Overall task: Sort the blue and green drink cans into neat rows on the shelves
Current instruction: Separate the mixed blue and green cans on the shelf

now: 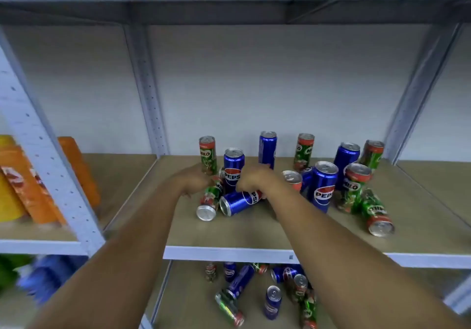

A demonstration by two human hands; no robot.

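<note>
Blue Pepsi cans and green Milo cans stand and lie mixed on the middle shelf. My left hand curls round a green can lying on its side. My right hand grips a blue can lying on its side beside it. An upright blue can stands between my hands, with an upright green can behind the left hand. To the right stand more blue cans and green cans, and one green can lies near the shelf's front.
The lower shelf holds several more blue and green cans, standing and lying. Orange packets fill the left bay behind a white upright post. Grey posts rise at the back corners. An upper shelf board spans overhead.
</note>
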